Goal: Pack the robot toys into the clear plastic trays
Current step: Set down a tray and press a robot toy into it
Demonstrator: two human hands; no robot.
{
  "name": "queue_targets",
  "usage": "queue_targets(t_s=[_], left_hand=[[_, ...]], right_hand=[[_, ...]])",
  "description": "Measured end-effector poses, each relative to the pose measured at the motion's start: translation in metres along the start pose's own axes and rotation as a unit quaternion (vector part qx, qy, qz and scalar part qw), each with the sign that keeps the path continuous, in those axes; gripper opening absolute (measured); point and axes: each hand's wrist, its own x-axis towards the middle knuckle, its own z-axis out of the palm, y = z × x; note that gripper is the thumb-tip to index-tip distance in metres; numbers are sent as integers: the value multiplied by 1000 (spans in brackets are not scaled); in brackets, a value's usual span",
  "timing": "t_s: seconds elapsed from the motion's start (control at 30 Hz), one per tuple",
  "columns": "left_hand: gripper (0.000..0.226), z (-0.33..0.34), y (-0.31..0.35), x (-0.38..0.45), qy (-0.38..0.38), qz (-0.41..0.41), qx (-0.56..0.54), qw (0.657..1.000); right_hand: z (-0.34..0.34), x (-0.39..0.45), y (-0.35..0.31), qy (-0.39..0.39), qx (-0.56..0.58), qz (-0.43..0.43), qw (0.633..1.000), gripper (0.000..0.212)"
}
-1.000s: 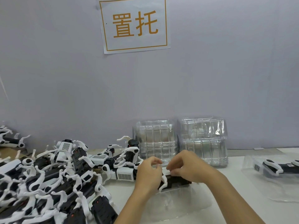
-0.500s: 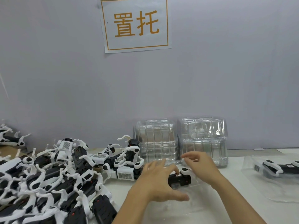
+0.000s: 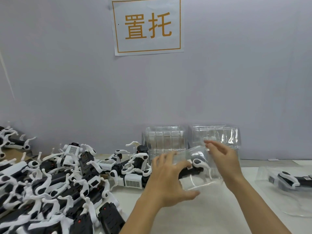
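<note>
At the middle of the pale worktable [image 3: 194, 215], a clear plastic clamshell tray [image 3: 199, 168] is tilted up between both hands, with a black-and-white robot toy [image 3: 194, 167] lying inside it. The left hand [image 3: 168, 181] holds the tray's near-left side, fingers spread along the plastic and thumb stretched toward its near rim. The right hand [image 3: 222, 161] sits at the far-right side, fingers loosely extended against the upper flap; whether they pinch the plastic or only touch it, I cannot tell through the blur.

By the look of it, this toy is seated in its tray, and the step in hand seems to be closing the tray or lifting it away. Far right on the table lies another packed clear tray [image 3: 287, 181] holding a similar toy, so at least one unit looks finished. Most of the job remains: a large heap of unpacked black-and-white robot toys [image 3: 59, 183] covers the left side of the table, reaching the near edge. Against the grey wall, just beyond the hands, stand two stacks of empty clear trays [image 3: 190, 141], touching or nearly touching each other. Above them hangs a white paper sign with orange characters [image 3: 148, 26].
</note>
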Motion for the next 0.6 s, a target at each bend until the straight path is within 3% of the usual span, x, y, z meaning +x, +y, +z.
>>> queue_targets(t_s=[0.17,0.4,0.53,0.6], left_hand=[[69,-5,3,3,109,36,145,983],[75,-2,0,4,137,29,181,973],[72,0,0,4,157,25,185,970],[70,0,-1,4,163,21,180,970]], right_hand=[[-1,-2,-14,-49,45,1,998,21],[7,-9,-18,-79,51,0,996,44],[9,-10,-16,-79,53,-4,995,40],[9,-9,-13,-66,62,-14,996,27]])
